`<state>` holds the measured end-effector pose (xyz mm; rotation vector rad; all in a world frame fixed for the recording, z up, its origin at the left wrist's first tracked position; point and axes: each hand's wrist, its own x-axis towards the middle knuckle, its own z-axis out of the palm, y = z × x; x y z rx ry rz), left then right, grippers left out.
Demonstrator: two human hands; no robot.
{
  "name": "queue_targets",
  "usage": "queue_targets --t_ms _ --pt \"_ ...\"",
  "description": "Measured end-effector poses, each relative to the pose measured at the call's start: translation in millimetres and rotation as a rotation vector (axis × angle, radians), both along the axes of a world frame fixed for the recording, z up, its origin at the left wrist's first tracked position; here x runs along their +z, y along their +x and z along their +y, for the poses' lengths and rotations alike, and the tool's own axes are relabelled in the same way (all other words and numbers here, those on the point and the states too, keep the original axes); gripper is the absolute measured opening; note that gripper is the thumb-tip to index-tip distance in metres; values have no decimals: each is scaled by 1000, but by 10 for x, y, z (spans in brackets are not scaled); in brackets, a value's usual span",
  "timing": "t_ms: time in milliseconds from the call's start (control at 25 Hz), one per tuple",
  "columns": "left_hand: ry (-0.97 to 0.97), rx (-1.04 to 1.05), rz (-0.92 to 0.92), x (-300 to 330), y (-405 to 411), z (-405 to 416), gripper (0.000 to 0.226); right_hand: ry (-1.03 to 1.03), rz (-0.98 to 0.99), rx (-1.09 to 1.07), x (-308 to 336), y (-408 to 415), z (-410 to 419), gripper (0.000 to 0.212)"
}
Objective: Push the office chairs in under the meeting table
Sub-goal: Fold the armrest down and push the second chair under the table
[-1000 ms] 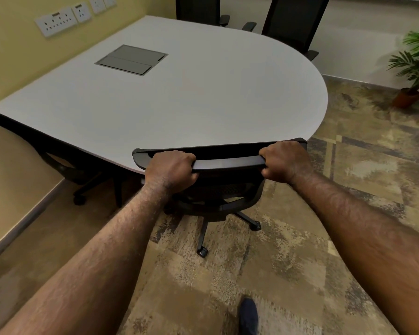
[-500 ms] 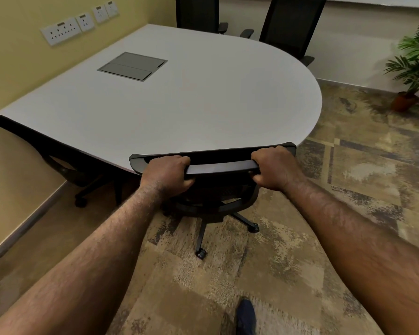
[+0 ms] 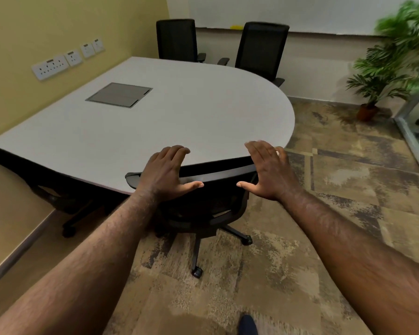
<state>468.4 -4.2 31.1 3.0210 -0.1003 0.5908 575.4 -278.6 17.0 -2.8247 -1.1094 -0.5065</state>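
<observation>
A black office chair (image 3: 211,204) stands at the near curved edge of the grey-white meeting table (image 3: 179,117), its backrest top against the table edge and its seat under the top. My left hand (image 3: 166,174) hovers over the left part of the backrest top, fingers spread. My right hand (image 3: 267,170) is lifted beside the right end of the backrest, fingers apart and holding nothing. Another black chair (image 3: 46,187) sits tucked under the table's left side. Two more black chairs (image 3: 177,39) (image 3: 261,49) stand at the far edge.
A yellow wall with sockets (image 3: 51,66) runs along the left. A potted plant (image 3: 382,76) stands at the far right corner by a glass partition (image 3: 416,131). Patterned carpet (image 3: 324,213) spreads to the right. My shoe tip (image 3: 247,325) shows at the bottom.
Both hands have let go of the chair's backrest and opened, lifting slightly. The chair has rolled further in under the table, and my view has tilted up.
</observation>
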Motion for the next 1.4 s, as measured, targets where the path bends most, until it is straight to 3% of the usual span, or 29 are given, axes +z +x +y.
queue_targets --t_ms 320,880,1400 --pt "10 -12 -97 423 382 -417 110 141 -96 -167 417 143 -488 105" --pt "-42 -14 -155 589 1792 -1774 102 211 -161 -407 788 1145 -2223 93" --pt "-31 -218 -183 625 3728 -2949 96 193 -180 -516 705 2412 -3361 87"
